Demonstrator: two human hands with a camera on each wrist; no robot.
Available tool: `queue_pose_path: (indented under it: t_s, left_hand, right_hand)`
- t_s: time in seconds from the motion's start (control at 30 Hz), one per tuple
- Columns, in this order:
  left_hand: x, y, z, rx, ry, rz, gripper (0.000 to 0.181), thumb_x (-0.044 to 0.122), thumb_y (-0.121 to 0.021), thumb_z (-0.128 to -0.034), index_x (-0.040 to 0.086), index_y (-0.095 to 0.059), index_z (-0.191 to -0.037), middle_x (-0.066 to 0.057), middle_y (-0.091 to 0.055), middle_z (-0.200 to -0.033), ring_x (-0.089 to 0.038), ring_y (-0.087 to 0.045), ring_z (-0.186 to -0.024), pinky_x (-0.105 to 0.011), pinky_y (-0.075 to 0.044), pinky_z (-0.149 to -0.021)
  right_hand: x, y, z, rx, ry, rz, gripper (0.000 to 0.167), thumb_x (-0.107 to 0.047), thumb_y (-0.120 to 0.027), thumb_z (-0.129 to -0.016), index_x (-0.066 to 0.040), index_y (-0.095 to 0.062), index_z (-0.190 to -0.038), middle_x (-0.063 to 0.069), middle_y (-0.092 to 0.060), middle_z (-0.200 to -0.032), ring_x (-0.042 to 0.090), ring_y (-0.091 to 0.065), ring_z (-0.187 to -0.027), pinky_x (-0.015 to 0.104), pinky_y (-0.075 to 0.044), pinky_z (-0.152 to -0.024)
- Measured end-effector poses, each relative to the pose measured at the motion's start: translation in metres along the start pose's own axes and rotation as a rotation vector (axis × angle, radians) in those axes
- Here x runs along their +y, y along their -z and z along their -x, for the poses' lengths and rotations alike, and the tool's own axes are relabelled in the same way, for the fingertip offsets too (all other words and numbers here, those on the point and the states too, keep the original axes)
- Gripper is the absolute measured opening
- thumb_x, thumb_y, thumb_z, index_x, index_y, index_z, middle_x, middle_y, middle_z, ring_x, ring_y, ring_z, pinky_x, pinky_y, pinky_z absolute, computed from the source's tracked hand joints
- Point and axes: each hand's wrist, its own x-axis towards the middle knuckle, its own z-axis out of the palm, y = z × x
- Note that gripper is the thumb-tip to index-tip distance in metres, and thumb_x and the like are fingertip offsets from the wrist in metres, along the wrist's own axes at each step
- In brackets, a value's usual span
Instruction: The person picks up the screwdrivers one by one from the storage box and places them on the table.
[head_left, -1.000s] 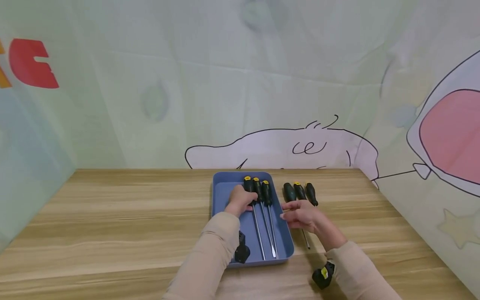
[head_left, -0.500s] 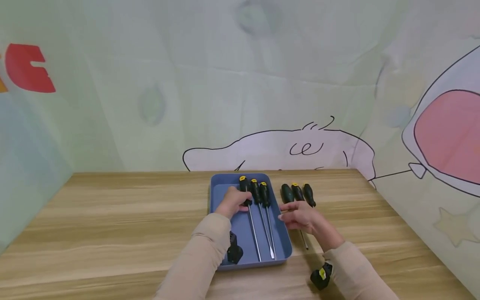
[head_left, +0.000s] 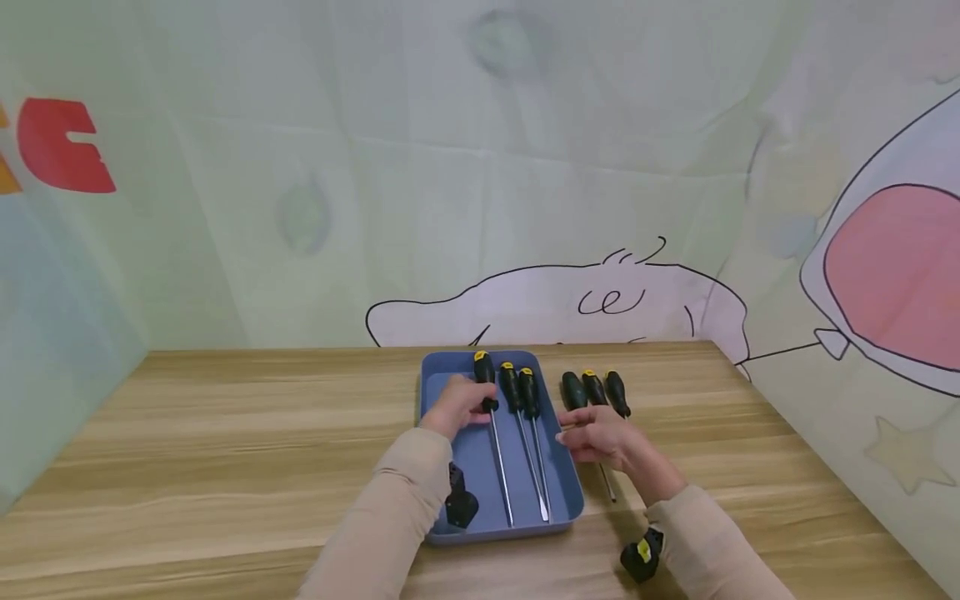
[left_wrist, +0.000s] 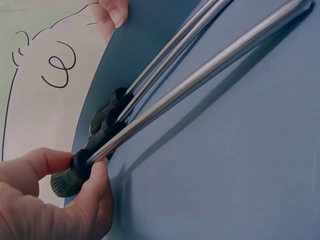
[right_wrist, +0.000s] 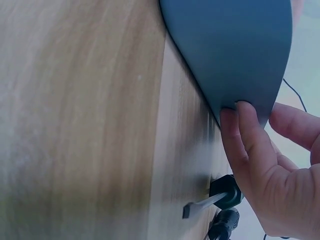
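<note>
In the head view my left hand (head_left: 457,406) pinches the leftmost long screwdriver (head_left: 499,467) by the lower end of its black, yellow-capped handle, over the blue tray (head_left: 468,454). Thumb and fingers of the left hand (left_wrist: 60,195) close around that handle (left_wrist: 67,183) in the left wrist view. Two more screwdrivers (head_left: 529,393) lie side by side to its right in the tray. My right hand (head_left: 603,437) holds the tray's right wall; in the right wrist view, fingertips (right_wrist: 245,112) press its outside, with another digit at the rim.
Right of the tray, several screwdrivers (head_left: 617,392) with dark handles lie on the wooden table (head_left: 262,450), partly behind my right hand. A printed cloth (head_left: 247,208) stands behind the table's far edge. Black devices (head_left: 641,557) sit at both wrists.
My left hand has shifted the pinched screwdriver leftward, widening the space between it and the other two in the tray. My right hand stays at the tray's right wall.
</note>
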Motion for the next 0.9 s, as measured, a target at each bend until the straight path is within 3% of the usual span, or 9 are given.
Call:
queue_pose_path:
  t_s: [0.17,0.37,0.67,0.9]
  left_hand:
    - [0.002,0.008,0.001,0.011,-0.012,-0.009,0.041,-0.001,-0.056,-0.0823,-0.014,-0.047,-0.120,-0.025,-0.058,-0.104,-0.018,-0.056,-0.071,-0.029,-0.055,-0.067]
    - [0.005,0.010,-0.002,-0.024,-0.002,0.009,0.044,0.000,-0.056,-0.0835,-0.014,-0.045,-0.124,-0.025,-0.058,-0.106,-0.016,-0.057,-0.069,-0.027,-0.055,-0.064]
    - [0.013,0.013,0.001,-0.059,0.033,0.027,0.046,0.001,-0.055,-0.0839,-0.010,-0.045,-0.128,-0.021,-0.059,-0.105,-0.017,-0.059,-0.075,-0.032,-0.054,-0.075]
    - [0.022,0.017,0.006,-0.079,0.041,0.017,0.044,0.002,-0.056,-0.0848,-0.009,-0.047,-0.126,-0.019,-0.059,-0.100,-0.018,-0.059,-0.076,-0.031,-0.053,-0.077]
  right_hand:
    - [0.001,-0.001,-0.001,-0.014,-0.002,0.000,0.044,0.009,-0.058,-0.083,0.015,-0.045,-0.125,0.014,-0.066,-0.093,0.018,-0.063,-0.078,0.036,-0.054,-0.073]
    - [0.000,0.001,-0.001,0.002,-0.005,0.026,0.043,0.008,-0.059,-0.083,0.014,-0.047,-0.124,0.011,-0.066,-0.088,0.016,-0.063,-0.075,0.035,-0.055,-0.073]
    - [0.000,0.002,0.000,-0.007,-0.022,0.013,0.044,0.007,-0.059,-0.084,0.014,-0.045,-0.126,0.013,-0.066,-0.092,0.017,-0.063,-0.077,0.036,-0.054,-0.074]
    - [-0.002,0.001,0.001,0.006,-0.032,0.011,0.043,0.008,-0.059,-0.084,0.014,-0.046,-0.124,0.012,-0.065,-0.089,0.016,-0.062,-0.076,0.035,-0.054,-0.073]
